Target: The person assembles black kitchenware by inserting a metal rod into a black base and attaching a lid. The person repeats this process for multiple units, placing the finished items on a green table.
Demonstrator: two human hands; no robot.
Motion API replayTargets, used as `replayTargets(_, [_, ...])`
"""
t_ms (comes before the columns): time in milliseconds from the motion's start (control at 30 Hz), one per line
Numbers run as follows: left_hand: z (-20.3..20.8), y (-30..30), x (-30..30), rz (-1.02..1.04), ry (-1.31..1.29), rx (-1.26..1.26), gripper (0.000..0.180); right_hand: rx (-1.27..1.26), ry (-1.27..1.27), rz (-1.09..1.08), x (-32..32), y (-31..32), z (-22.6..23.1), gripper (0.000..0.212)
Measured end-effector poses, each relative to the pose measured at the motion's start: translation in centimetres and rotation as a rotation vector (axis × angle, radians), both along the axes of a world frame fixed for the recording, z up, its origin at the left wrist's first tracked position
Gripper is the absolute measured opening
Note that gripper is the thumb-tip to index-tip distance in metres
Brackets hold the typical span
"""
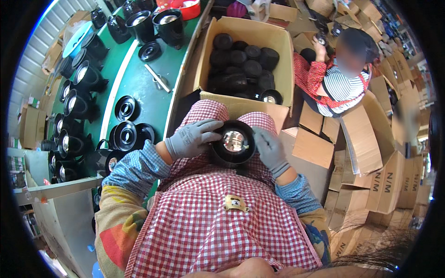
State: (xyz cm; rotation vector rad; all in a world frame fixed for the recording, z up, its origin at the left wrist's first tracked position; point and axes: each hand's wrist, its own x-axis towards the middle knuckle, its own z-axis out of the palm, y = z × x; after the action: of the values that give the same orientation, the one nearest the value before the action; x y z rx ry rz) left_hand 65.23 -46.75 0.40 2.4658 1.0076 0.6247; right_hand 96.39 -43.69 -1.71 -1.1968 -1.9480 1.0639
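Over my lap, a round black jug body (235,142) with a mirror-like silver inside faces up at me. My left hand (193,139), in a grey glove, grips its left rim, fingers reaching over the edge. On the opposite side, my right hand (272,150), gloved in grey too, is curled against the rim; part of those fingers is hidden. Just ahead of my knees, an open cardboard box (207,60) holds several dark cylindrical pieces. Near its front corner lies a black piece with a shiny silver opening (270,97).
A green workbench (153,104) runs along my left, carrying black jugs (76,103), black rings (127,109) and a white rod (157,78). A red basin (190,10) sits at its far end. To the right, a co-worker (340,85) sits among cardboard boxes (366,139).
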Motion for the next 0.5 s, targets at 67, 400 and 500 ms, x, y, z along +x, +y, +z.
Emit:
replayTargets(67, [-0.5, -1.5, -1.2, 0.174, -0.176, -0.02, 0.045, 0.272, 0.082, -0.041, -1.1, 1.6, 1.0, 0.03])
replayTargets(400, [0.2, 0.0, -21.9, 1.371, 0.325, -0.287, 0.05, 0.102, -0.04, 0.27, -4.5, 5.0, -0.3, 0.042])
replayTargets(500, [-1.5, 2.5, -22.9, 1.397, 0.618, -0.689, 0.071, -0.042, 0.01, 0.305, -5.0, 6.3, -1.2, 0.045])
